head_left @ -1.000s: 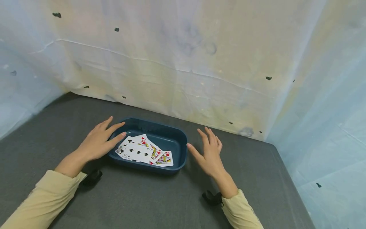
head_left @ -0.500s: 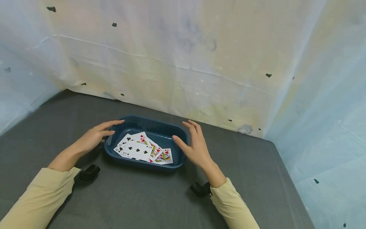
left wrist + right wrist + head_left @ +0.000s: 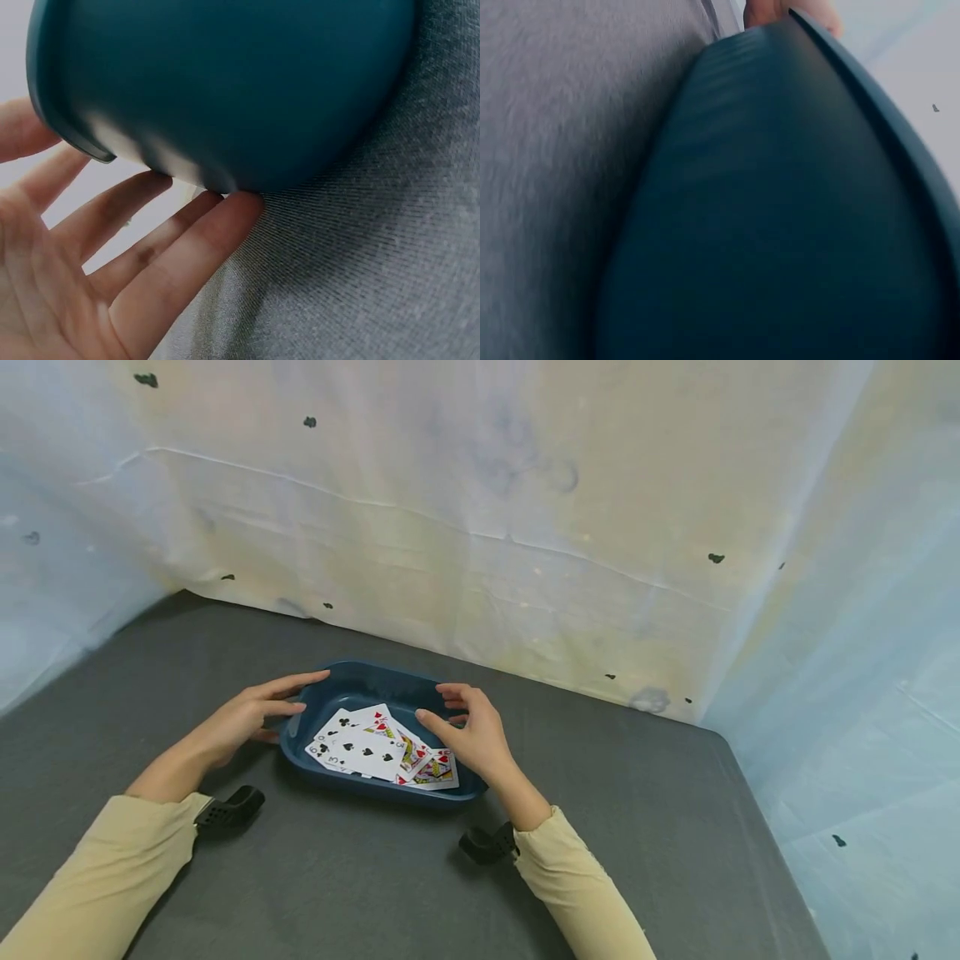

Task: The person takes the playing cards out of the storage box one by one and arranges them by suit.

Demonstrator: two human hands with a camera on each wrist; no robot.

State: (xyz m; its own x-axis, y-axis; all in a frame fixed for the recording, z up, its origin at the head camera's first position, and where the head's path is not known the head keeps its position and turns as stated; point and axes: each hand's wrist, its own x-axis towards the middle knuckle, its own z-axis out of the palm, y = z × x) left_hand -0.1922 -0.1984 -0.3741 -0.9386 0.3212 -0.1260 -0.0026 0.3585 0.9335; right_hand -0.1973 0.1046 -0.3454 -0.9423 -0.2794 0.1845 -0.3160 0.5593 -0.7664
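A dark blue plastic tub (image 3: pixel 382 789) with rounded corners stands on the grey tabletop. Several face-up playing cards (image 3: pixel 367 752) lie overlapping inside it, toward the left and front. At the tub's left end my left hand (image 3: pixel 243 718) grips its wall. In the left wrist view, some fingertips (image 3: pixel 240 206) touch the outer wall while other digits pass behind the rim. Over the right end is my right hand (image 3: pixel 480 739), its thumb and loosely bent fingers above the tub and apart from the cards. It hides part of the right rim; I cannot tell whether it touches.
The grey tabletop (image 3: pixel 660 827) extends around the tub. A pale patterned curtain (image 3: pixel 465 510) hangs behind the table, and bluish sheets stand at both sides. Black devices are strapped at the left wrist (image 3: pixel 232 810) and right wrist (image 3: pixel 487 843).
My right hand has moved left, from beside the tub to over its right end. My left hand has lowered onto the tub's left end. The cards stay as they were.
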